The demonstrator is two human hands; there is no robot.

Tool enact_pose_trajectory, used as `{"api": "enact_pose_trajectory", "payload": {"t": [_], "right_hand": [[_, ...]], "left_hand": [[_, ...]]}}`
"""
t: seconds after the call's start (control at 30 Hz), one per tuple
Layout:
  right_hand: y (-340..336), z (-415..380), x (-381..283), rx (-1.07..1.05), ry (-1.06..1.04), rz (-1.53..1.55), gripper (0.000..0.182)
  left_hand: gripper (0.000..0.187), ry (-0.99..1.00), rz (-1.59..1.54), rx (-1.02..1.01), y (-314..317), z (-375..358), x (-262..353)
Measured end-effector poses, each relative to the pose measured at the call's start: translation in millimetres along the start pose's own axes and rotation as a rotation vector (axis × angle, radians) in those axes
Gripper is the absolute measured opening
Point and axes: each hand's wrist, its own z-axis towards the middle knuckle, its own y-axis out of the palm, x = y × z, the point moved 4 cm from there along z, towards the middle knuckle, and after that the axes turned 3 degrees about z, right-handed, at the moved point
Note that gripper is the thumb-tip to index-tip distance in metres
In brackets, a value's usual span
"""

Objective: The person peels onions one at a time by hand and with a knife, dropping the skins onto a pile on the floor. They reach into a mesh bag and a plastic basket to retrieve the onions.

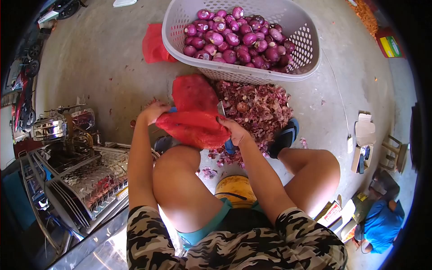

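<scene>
A red mesh sack (193,128) is stretched between my two hands, above the floor and in front of my knees. My left hand (156,112) is closed on its left end, next to a small blue patch. At the right end, the fingers of my right hand (235,130) are closed on the mesh. A narrow metal blade (221,108) sticks up beside those fingers, and its lower part is hidden. Just beyond the held sack is more red mesh (191,92). To its right a heap of onion skins (256,108) covers the floor by my foot.
A grey plastic basket (243,72) of peeled red onions (234,38) stands ahead. Red cloth-like mesh (156,43) lies left of it. A metal-framed vehicle (85,175) is close on my left. A yellow container (235,189) sits between my legs. A person in blue (382,225) is at lower right.
</scene>
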Motion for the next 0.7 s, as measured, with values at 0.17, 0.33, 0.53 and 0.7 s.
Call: {"api": "enact_pose_trajectory", "payload": {"t": [0.17, 0.33, 0.53, 0.7], "right_hand": [[14, 11, -28, 0.034, -0.108, 0.141, 0.044], [21, 16, -37, -0.041, -0.25, 0.272, 0.047], [27, 16, -2, -0.03, -0.346, 0.484, 0.056], [14, 20, 41, 0.19, -0.156, 0.149, 0.047]], "left_hand": [[0.041, 0.45, 0.081, 0.787, 20, -39, 98], [0.063, 0.599, 0.96, 0.658, 67, -90, 190], [0.086, 0.132, -0.416, 0.682, 74, -105, 58], [0.047, 0.164, -0.937, 0.354, 87, -91, 79]]}}
